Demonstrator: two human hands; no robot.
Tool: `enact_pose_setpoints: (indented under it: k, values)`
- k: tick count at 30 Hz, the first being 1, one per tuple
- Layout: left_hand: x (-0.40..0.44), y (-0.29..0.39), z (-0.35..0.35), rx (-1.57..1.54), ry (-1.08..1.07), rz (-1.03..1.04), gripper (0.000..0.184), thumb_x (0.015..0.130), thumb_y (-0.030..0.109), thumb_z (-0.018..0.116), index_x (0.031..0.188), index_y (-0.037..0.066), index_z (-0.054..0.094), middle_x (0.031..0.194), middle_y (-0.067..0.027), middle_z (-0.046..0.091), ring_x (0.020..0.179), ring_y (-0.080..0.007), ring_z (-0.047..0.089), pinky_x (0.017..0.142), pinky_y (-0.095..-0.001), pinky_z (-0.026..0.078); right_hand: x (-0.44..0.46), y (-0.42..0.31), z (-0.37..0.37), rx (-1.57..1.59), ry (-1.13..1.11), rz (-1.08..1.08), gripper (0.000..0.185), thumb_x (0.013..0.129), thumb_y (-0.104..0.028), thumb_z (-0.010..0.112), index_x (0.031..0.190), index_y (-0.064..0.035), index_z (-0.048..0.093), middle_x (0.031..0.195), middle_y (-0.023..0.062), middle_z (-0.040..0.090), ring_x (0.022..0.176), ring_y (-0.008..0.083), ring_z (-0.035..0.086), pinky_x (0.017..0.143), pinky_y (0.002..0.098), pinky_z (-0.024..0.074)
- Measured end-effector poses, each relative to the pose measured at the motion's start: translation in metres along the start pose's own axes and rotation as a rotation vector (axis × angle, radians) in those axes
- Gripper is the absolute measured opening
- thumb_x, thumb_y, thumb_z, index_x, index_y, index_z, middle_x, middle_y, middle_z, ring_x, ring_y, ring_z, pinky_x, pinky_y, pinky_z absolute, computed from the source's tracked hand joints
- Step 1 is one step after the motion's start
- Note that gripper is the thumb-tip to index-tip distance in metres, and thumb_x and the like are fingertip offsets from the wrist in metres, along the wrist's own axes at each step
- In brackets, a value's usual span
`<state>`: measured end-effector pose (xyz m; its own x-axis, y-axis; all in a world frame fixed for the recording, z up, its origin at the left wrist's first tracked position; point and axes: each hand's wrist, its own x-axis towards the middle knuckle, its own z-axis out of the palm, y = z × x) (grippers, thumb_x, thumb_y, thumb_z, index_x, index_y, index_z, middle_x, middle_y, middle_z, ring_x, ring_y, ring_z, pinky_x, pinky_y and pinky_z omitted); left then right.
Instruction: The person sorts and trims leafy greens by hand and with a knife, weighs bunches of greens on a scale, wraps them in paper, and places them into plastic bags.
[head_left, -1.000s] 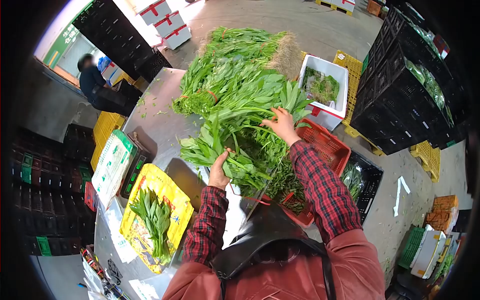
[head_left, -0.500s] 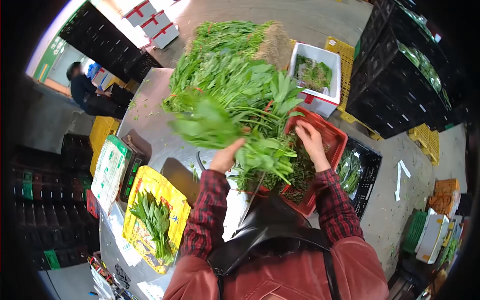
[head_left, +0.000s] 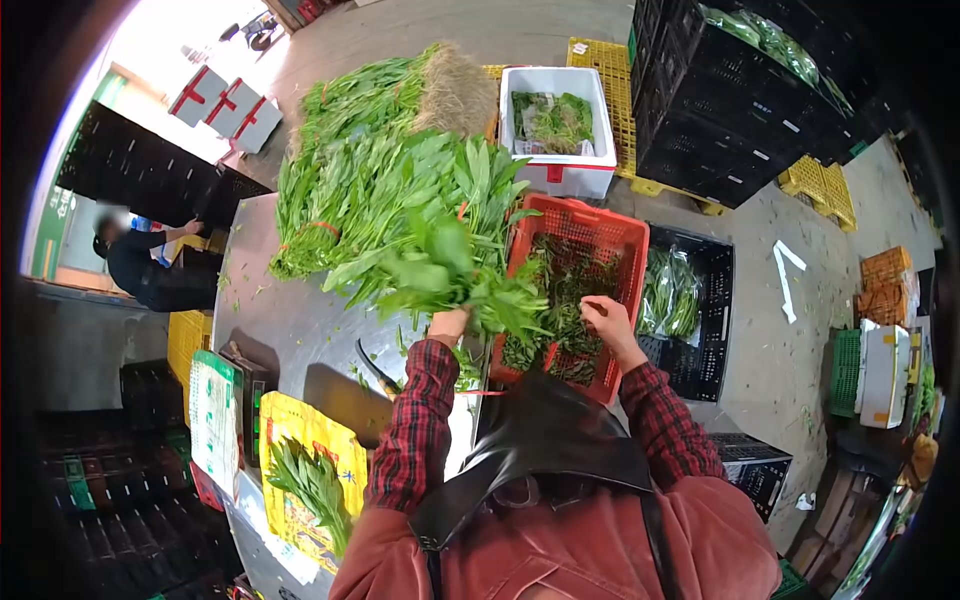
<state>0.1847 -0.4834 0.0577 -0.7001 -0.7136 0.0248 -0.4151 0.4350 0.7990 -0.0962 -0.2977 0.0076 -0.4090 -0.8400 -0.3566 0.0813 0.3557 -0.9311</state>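
My left hand (head_left: pixel 449 323) is closed round the stems of a loose bunch of leafy greens (head_left: pixel 440 265), whose blurred leaves fan out over the table's right edge. A red plastic basket (head_left: pixel 640 260) holding dark leaf scraps (head_left: pixel 575 280) stands beside the table. Over its right side is my right hand (head_left: pixel 610 328), thumb and fingers pinched together; whether anything is between them is too small to make out. Beyond my left hand a big pile of greens (head_left: pixel 350 180) lies in tied bundles. A curved blade with a dark handle (head_left: pixel 377 372) rests near my left forearm.
A yellow bag (head_left: pixel 290 405) with a small bunch of greens (head_left: pixel 310 480) on it lies at the table's left, beside a scale (head_left: pixel 250 390). A white foam box (head_left: pixel 600 125) and a black crate (head_left: pixel 710 300) flank the basket. Another person (head_left: pixel 140 260) works at far left.
The view has turned, so most things sit further left. My right hand has moved from the basket's far end to its near right side. The bunch in my left hand points more away from me.
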Motion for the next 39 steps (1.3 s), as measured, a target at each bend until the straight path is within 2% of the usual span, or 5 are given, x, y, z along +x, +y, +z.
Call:
enact_pose_setpoints:
  k: [18,21,26,30,39]
  values:
    - [-0.035,0.101,-0.113,-1.597,0.292,0.263,0.023,0.080,0.002,0.069,0.092,0.019,0.061,0.150,-0.0073,0.038,0.135,-0.0442,0.035,0.112,-0.0583,0.031,0.031,-0.115,0.004,0.460,-0.503,-0.082,0.040,0.080,-0.015,0.070,0.117,-0.0016,0.062,0.113,0.0081,0.064,0.107,0.0216,0.060,0.095,0.0327,0.0451]
    - [-0.041,0.102,-0.115,-1.598,0.264,0.275,0.029,0.078,0.000,0.069,0.096,0.022,0.062,0.151,-0.0075,0.037,0.135,-0.0452,0.034,0.112,-0.0593,0.029,0.027,-0.147,0.005,-0.696,-0.226,-0.624,0.041,0.079,-0.017,0.072,0.116,-0.0022,0.062,0.113,0.0121,0.065,0.111,0.0263,0.059,0.099,0.0375,0.0431]
    - [-0.038,0.121,-0.099,-1.606,0.240,0.174,0.027,0.077,-0.001,0.069,0.089,0.022,0.061,0.151,-0.0102,0.037,0.138,-0.0464,0.029,0.112,-0.0608,0.028,-0.010,-0.247,0.062,-0.430,-0.289,-1.106,0.039,0.081,-0.025,0.073,0.111,-0.0023,0.065,0.107,0.0157,0.068,0.112,0.0282,0.060,0.099,0.0406,0.0433]
    - [-0.050,0.122,-0.109,-1.547,0.382,0.046,0.025,0.078,-0.001,0.069,0.087,0.020,0.059,0.149,-0.0104,0.039,0.139,-0.0433,0.029,0.113,-0.0585,0.027,-0.005,-0.225,0.073,0.695,-0.426,-0.427,0.028,0.087,-0.019,0.069,0.106,0.0013,0.067,0.098,0.0111,0.070,0.099,0.0222,0.066,0.092,0.0344,0.0477]
    - [-0.047,0.116,-0.100,-1.596,0.150,0.348,0.032,0.080,0.000,0.067,0.104,0.020,0.060,0.149,-0.0117,0.040,0.139,-0.0330,0.033,0.115,-0.0527,0.027,-0.030,-0.215,0.065,0.189,-0.452,-0.331,0.016,0.091,-0.013,0.062,0.100,-0.0006,0.068,0.092,0.0079,0.070,0.083,0.0146,0.066,0.077,0.0256,0.0508]
